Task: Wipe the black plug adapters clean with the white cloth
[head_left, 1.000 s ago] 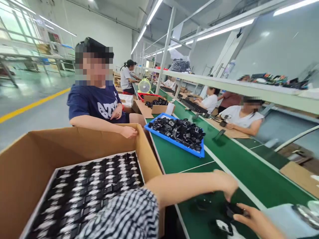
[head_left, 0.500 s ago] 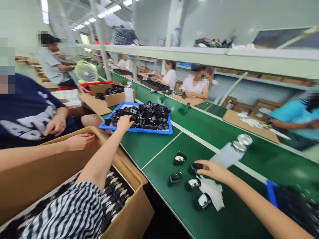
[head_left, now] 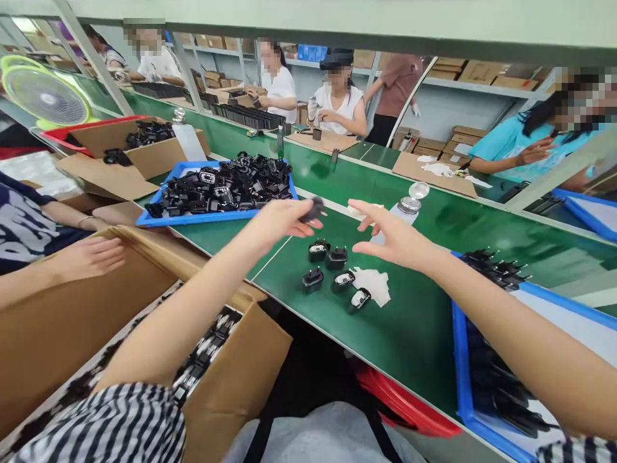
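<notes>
My left hand (head_left: 288,222) holds a black plug adapter (head_left: 315,209) at its fingertips, above the green table. Facing it, my right hand (head_left: 390,236) has its fingers stretched and apart, with nothing seen in its grasp. Behind the right hand stands a whitish bottle with a metal top (head_left: 409,204), partly hidden. Below both hands several black plug adapters (head_left: 313,278) sit on the table, some with pale inner parts showing. A crumpled white cloth (head_left: 376,287) lies beside them. Left of my left hand, a blue tray (head_left: 193,220) is heaped with black plug housings (head_left: 241,183).
An open cardboard box (head_left: 250,360) packed with black parts is at my left. A second blue tray (head_left: 460,360) with black adapters lies under my right forearm. A co-worker's hand (head_left: 89,260) rests near the box. Across the green table (head_left: 289,315), other people sit working.
My left hand has come from the heaped tray towards the middle, now with a plug adapter. My right hand has let go of an adapter on the table and lifted open. The view has turned right and downward.
</notes>
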### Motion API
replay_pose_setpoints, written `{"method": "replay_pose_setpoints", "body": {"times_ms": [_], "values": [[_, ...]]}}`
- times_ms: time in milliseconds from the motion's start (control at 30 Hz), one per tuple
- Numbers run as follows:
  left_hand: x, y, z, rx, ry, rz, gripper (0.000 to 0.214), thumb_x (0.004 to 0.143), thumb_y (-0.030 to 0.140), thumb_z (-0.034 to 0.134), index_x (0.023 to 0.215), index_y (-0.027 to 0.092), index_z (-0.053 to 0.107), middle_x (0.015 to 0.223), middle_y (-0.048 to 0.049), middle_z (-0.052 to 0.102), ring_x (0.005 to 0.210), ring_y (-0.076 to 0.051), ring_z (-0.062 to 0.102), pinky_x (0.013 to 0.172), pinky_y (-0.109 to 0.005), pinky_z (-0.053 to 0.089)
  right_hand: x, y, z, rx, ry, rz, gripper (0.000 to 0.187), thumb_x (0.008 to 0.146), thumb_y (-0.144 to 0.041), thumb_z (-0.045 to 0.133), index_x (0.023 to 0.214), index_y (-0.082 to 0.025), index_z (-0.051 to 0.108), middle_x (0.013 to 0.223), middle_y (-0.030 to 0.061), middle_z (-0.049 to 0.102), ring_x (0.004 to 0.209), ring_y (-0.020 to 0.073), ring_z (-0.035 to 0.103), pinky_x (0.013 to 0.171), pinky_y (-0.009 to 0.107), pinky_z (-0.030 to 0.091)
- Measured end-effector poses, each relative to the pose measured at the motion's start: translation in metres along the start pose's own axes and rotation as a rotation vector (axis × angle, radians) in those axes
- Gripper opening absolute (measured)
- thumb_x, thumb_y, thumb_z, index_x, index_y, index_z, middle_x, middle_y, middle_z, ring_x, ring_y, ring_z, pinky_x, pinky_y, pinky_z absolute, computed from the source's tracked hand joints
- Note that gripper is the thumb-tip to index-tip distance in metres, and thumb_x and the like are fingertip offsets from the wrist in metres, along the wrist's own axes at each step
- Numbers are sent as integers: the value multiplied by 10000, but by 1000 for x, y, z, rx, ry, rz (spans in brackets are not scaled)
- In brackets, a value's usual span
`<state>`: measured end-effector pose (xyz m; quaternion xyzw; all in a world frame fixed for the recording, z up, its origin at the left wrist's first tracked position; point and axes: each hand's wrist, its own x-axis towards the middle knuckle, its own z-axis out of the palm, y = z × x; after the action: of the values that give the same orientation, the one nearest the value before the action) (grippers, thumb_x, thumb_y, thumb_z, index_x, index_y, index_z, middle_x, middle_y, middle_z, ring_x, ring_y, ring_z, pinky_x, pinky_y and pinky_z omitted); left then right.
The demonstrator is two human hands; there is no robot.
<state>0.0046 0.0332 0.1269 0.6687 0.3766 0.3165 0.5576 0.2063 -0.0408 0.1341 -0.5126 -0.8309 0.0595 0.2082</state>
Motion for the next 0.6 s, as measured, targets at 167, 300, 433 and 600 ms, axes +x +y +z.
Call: {"method": "replay_pose_setpoints", "body": {"times_ms": [167, 300, 433, 600], "values": [[-15, 1, 58, -31, -237, -30, 308, 777, 309, 337, 685, 104, 548, 668, -43, 608, 468, -50, 490, 486, -174, 411, -22, -15, 10, -13, 169, -82, 275, 761, -244, 473, 1033, -210, 483, 803, 8, 552, 610, 128, 478, 562, 243, 404], [-15, -1, 72, 145, -257, -13, 375, 795, 320, 263, 686, 107, 552, 675, -47, 607, 466, -59, 477, 465, -178, 385, -30, -9, 12, -141, 154, 19, 186, 720, -208, 514, 905, -194, 528, 834, 19, 555, 667, 148, 498, 536, 236, 381], [0, -8, 69, 662, -120, 117, 414, 782, 399, 270, 755, 121, 576, 775, -65, 610, 666, -133, 541, 602, -228, 404, -26, 5, 12, -185, 30, 181, 81, 702, -231, 556, 766, -196, 523, 702, -9, 551, 601, 144, 497, 501, 225, 344], [35, -31, 70, 1151, -330, 187, 433, 623, 285, 561, 1036, 173, 495, 1046, -52, 541, 917, -176, 503, 736, -218, 380, -24, 35, 16, -125, -166, 432, 131, 687, -262, 582, 663, -186, 477, 640, -23, 538, 592, 145, 493, 470, 214, 307]]}}
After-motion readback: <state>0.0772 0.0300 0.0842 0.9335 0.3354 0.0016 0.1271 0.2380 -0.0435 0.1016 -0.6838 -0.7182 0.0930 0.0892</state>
